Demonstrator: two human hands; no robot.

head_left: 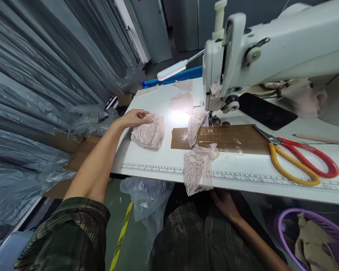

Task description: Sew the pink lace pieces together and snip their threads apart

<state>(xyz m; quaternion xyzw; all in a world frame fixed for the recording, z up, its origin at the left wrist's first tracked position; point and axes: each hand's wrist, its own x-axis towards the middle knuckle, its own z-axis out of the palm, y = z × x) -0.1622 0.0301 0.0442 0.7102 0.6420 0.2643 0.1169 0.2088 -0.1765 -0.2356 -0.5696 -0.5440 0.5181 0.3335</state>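
My left hand (135, 117) lies on the white table, fingers curled onto the top of a small stack of pink lace pieces (148, 133). My right hand (224, 203) is below the table's front edge, at my lap, right under a pink lace strip (198, 171) that hangs over the edge; its fingers are hidden. That strip runs up across a brown plate (231, 138) to the needle of a white sewing machine (271, 52). More lace pieces (183, 101) lie further back in the lamp's light.
Red and yellow scissors (299, 160) lie to the right on the table, a pencil (322, 140) behind them. A purple basket (313, 237) with beige fabric stands at the lower right. Plastic-wrapped rolls (45, 75) fill the left; a plastic bag (147, 195) hangs under the table.
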